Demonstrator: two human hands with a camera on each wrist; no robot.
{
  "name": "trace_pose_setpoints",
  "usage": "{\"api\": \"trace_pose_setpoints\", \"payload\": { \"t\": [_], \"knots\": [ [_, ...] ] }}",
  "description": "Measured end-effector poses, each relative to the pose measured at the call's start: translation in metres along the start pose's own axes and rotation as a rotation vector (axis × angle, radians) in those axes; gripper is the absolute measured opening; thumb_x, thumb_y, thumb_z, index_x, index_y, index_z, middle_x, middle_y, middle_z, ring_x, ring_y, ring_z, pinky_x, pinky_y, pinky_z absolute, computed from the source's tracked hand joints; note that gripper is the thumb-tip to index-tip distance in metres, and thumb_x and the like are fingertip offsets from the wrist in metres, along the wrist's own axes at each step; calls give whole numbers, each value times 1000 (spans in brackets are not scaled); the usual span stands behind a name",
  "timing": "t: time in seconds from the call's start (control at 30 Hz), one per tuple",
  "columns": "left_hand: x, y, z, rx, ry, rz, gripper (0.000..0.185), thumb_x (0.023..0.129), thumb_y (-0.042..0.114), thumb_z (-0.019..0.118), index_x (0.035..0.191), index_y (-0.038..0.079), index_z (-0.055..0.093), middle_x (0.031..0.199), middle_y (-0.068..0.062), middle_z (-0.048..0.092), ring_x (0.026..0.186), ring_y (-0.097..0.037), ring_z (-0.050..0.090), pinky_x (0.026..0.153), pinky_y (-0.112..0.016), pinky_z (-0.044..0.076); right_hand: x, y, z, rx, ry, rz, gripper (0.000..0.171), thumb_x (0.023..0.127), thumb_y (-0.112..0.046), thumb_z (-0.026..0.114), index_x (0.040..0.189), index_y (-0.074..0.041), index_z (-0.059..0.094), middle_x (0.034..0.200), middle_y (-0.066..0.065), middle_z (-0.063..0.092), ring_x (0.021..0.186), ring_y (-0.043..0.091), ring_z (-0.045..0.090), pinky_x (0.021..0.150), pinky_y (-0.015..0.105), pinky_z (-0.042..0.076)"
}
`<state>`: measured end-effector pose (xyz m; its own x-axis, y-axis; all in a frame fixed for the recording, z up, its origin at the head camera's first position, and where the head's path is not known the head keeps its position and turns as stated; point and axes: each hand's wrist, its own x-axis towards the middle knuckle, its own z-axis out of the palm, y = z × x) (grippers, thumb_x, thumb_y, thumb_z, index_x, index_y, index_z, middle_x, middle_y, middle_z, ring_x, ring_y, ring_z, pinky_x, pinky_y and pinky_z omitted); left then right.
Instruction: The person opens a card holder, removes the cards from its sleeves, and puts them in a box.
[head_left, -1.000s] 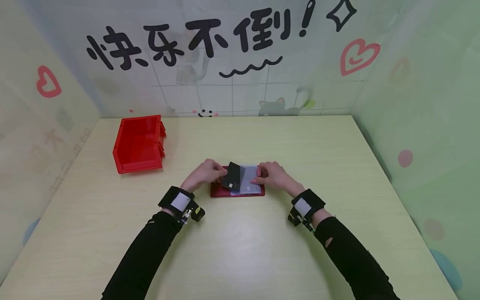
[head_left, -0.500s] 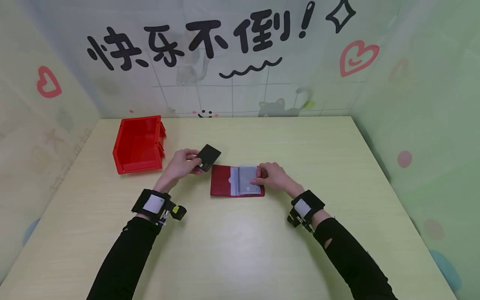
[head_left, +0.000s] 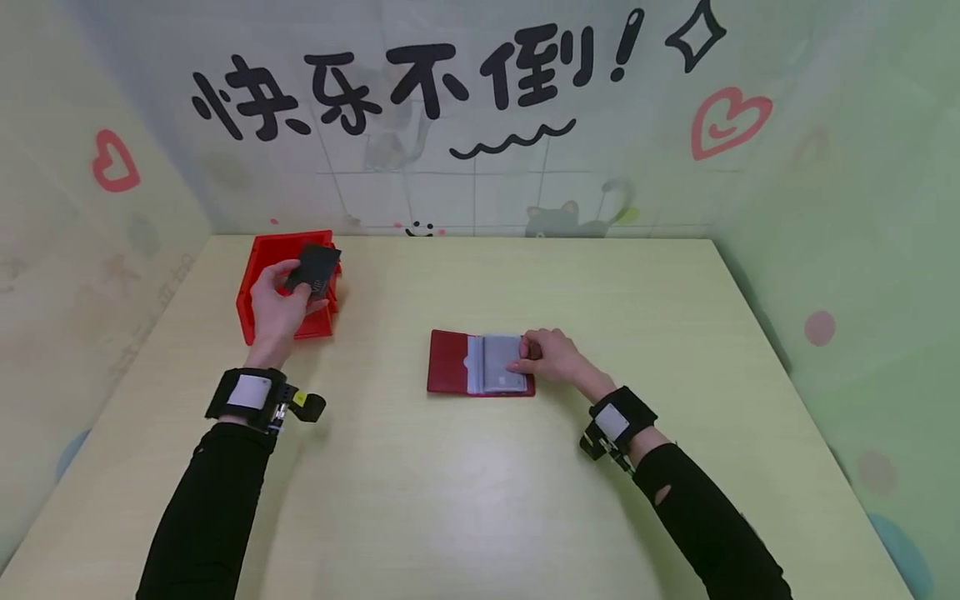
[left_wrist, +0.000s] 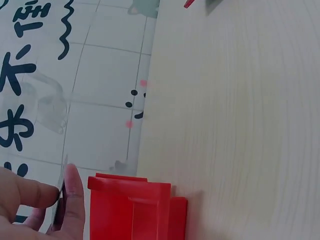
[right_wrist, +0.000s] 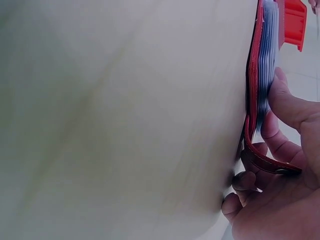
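My left hand (head_left: 276,307) pinches a black card (head_left: 315,268) and holds it over the red bin (head_left: 258,255) at the table's far left. In the left wrist view the card (left_wrist: 59,205) shows edge-on between thumb and fingers, beside the bin (left_wrist: 132,207). An open red card holder (head_left: 450,363) with clear plastic sleeves lies at the table's middle. My right hand (head_left: 551,358) rests on the holder's right side and holds the sleeves down. In the right wrist view the thumb lies on the sleeves (right_wrist: 267,65), with the fingers curled at the holder's strap (right_wrist: 270,164).
The pale wooden table (head_left: 480,500) is enclosed by decorated walls at the back and both sides. Nothing else lies on it besides the bin and the holder.
My left hand drew the black card out of the holder and carried it left and away to above the red bin. My right hand stayed on the holder.
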<state>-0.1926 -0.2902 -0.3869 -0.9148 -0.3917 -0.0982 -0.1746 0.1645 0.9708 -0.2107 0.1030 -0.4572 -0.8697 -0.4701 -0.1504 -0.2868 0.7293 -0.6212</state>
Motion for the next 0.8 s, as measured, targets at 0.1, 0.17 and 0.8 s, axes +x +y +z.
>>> {"api": "trace_pose_setpoints", "payload": {
  "t": [0.1, 0.17, 0.8],
  "knots": [
    [6, -2, -6, -48, 63, -36, 52, 103, 10, 52, 153, 16, 39, 161, -10, 30, 140, -32, 44, 79, -15, 53, -1, 1, 0, -2, 2, 2, 28, 89, -26, 77, 84, -8, 56, 69, 0, 47, 70, 15, 45, 64, 25, 32],
    [10, -4, -9, -59, 104, -63, 52, 102, 10, 53, 153, 17, 41, 162, -8, 28, 137, -29, 46, 81, -15, 53, -1, 1, 0, 5, 3, 2, 28, 89, -26, 77, 84, -8, 56, 69, 0, 47, 70, 15, 45, 64, 25, 32],
    [29, -27, -10, 510, 48, -30, 52, 95, 8, 47, 144, -8, 46, 150, -31, 45, 135, -49, 43, 110, -61, 40, 1, 3, 0, -10, -1, 15, 29, 89, -28, 77, 83, -9, 56, 70, 1, 50, 74, 17, 47, 69, 27, 32]
  ]
}}
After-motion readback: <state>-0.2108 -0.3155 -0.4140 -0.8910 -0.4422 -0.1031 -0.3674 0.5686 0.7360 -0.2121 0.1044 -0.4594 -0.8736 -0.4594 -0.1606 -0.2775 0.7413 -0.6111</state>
